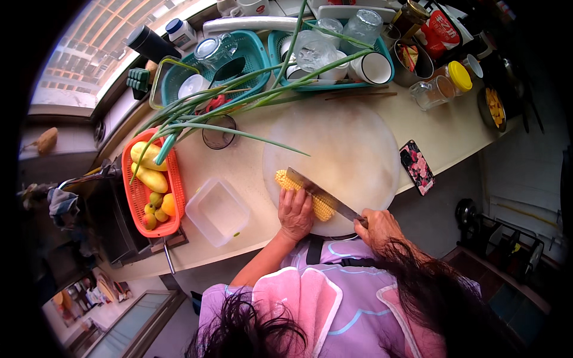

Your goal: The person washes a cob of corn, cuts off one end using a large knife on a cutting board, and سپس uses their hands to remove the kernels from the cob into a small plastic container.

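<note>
A round pale cutting board (331, 131) lies on the counter, with a yellow ear of corn (324, 210) slanted across its lower part. My left hand (295, 212) is closed on the corn from the lower left, fingertips near the knife. My right hand (379, 230) grips the handle of a large knife (322, 196), whose blade lies diagonally over the corn, partly hiding it. Just left of the board sits a clear rectangular plastic container (218, 209).
An orange basket (136, 209) of fruit stands left. Green onions (239, 134) stretch across behind, near teal baskets (250, 77) of dishes and a dark glass (219, 134). A floral phone (416, 167) lies right, with jars (436, 89) and a bowl of yellow pieces (494, 107) beyond.
</note>
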{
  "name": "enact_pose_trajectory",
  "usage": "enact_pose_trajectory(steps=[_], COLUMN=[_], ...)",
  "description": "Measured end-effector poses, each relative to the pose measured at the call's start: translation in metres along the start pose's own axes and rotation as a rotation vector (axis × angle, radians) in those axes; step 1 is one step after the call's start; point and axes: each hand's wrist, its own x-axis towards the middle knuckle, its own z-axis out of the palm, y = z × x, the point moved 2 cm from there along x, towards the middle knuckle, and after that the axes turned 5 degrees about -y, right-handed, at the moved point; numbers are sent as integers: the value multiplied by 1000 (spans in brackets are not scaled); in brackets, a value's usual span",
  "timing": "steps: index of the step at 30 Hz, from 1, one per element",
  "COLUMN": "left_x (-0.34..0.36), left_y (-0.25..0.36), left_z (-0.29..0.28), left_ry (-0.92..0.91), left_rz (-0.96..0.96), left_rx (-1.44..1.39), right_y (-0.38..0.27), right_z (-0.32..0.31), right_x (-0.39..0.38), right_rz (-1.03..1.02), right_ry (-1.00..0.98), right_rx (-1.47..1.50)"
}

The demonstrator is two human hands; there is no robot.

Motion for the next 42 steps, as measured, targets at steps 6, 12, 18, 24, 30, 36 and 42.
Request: enact_pose_trajectory(steps=[6,12,18,24,30,36,42], left_x=[1,2,2,6,5,7,2], left_y=[3,2,3,5,2,1,0], left_z=[0,2,2,2,0,-3,0], left_ry=[6,17,53,56,83,72,86], left_rz=[-3,-48,-37,-59,-49,-71,-70], left_rx=[15,2,37,33,30,-49,-22], right_y=[3,5,6,0,-2,6,6], right_z=[3,10,6,19,19,-1,0], right_x=[-1,10,7,-4,-6,11,14], right_rz=[-64,-124,-209,-146,-140,-250,-206], right_ry=[26,114,99,214,190,36,-22], right_rx=[-49,-61,-106,-150,-96,16,30])
